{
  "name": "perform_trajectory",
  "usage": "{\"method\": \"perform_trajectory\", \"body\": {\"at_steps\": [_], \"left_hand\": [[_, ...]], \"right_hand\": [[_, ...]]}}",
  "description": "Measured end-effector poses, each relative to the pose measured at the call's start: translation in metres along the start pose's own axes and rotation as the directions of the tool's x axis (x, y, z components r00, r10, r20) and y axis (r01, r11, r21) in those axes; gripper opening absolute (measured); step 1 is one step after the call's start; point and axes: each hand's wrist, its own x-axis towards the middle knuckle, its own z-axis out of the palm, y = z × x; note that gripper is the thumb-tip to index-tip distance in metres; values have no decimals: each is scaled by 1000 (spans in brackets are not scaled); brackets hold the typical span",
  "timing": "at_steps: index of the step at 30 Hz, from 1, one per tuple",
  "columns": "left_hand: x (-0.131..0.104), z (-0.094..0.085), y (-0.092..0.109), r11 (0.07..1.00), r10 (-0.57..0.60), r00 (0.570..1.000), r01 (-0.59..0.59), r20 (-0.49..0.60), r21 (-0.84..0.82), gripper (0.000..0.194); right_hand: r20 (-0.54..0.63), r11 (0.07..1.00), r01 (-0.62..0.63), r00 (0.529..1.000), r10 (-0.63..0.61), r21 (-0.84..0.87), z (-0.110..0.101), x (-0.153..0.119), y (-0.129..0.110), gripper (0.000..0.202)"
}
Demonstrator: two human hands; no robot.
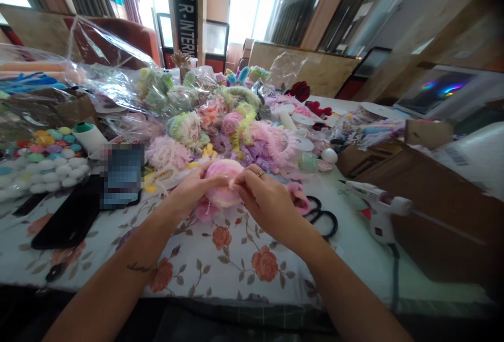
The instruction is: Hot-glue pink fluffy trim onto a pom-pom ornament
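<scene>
The pink fluffy ball lies between my hands, long axis indistinct — left hand clasping its left side, thumb across it; right hand equally near, fingertips pinching a pale tuft at its right.

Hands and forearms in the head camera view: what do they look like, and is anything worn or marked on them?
The left hand and right hand are ungloved, with no sleeve or bracelet in sight. One finger of the right wears a thin ring. The left forearm bears a dark, script-like tattoo, too small to read.
</scene>
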Motion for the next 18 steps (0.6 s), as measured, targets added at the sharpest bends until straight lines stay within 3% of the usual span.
{"method": "perform_trajectory", "body": {"at_steps": [9, 18], "left_hand": [[1, -1, -2, 1000, -15, 1000, 15, -4, -7, 50], [2, -3, -4, 999, -17, 1000, 17, -1, -31, 58]], "right_hand": [[-71, 970, 45, 995, -64, -237, 7, 1, -1, 27], [-52, 972, 15, 998, -28, -234, 10, 1, -1, 27]]}}
